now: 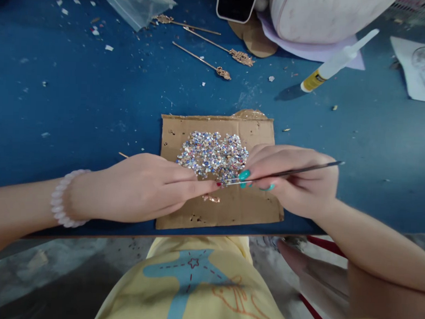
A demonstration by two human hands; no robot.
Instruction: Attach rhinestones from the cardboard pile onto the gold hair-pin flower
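Multicoloured glittering chips [207, 150] spread on cardboard [249, 207], slim dark tool [285, 173] at their edge

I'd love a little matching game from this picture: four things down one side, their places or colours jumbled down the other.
Things:
1. Slender dark tool
2. Beaded bracelet
3. Shiny chips
4. Nozzled bottle

Places or colours:
A. Spread on the cardboard
B. White, with a yellow label
C. Held in the right hand
D. Pale pink

Pairs: 1-C, 2-D, 3-A, 4-B
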